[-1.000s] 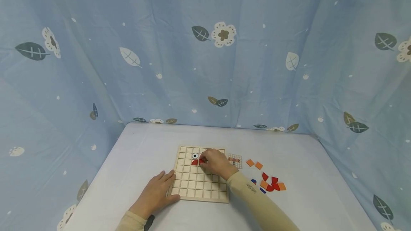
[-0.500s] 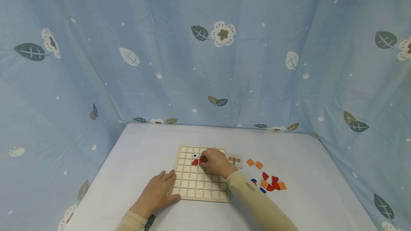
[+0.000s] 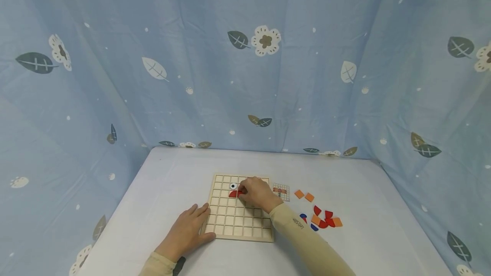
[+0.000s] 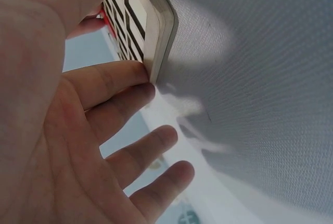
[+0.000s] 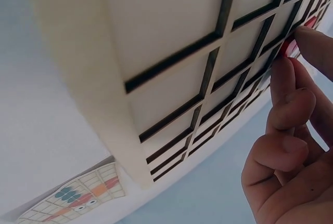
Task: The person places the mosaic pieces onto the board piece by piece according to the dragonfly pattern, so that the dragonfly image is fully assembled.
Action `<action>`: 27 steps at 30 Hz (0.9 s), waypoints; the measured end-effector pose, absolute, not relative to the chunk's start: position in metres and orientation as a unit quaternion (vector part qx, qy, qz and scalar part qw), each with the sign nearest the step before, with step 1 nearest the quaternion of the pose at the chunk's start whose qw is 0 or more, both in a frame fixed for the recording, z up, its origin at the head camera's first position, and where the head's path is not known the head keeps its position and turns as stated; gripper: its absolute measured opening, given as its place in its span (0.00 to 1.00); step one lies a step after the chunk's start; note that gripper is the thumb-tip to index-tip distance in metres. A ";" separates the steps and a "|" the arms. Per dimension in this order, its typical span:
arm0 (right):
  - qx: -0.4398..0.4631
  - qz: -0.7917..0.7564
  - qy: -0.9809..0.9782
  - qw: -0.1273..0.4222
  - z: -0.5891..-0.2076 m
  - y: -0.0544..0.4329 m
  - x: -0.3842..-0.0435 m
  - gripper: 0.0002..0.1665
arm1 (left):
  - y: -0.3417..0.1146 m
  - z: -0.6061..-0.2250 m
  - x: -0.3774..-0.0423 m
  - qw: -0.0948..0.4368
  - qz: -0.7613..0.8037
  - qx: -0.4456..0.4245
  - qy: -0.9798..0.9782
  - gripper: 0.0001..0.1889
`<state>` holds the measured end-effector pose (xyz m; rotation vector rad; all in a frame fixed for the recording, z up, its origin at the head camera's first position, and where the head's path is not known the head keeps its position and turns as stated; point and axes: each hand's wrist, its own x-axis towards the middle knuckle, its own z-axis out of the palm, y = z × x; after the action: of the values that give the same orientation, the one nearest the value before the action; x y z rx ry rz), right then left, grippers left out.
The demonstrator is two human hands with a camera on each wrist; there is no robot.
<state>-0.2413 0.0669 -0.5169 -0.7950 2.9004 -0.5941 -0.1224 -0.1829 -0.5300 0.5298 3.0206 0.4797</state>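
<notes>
The person's right hand [image 3: 258, 193] hides squares of the pale wooden grid board [image 3: 230, 210] and part of a flat red piece [image 3: 239, 193]. Beside the board, the head view leaves a pale printed grid card [image 3: 281, 193] too small to read — and the beige right sleeve [image 3: 312, 242] cut off below.

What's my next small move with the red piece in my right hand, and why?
Probably press the red piece down, then release. Your right hand pinches it at the board, beside another red one; your left hand touches the board's edge.
</notes>
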 end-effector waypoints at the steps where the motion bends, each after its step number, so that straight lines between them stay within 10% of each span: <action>1: -0.260 -0.192 0.946 0.038 -0.517 0.067 -0.241 0.08 | -0.183 -0.530 -0.122 0.018 0.154 0.171 0.973 0.43; 27: -0.263 -0.195 0.945 0.009 -0.510 0.074 -0.230 0.13 | -0.184 -0.529 -0.123 0.010 0.158 0.182 0.970 0.42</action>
<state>-0.2297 0.0736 -0.5096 -0.8201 2.9520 -0.6083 -0.1231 -0.1835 -0.5285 0.5683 3.0291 0.4940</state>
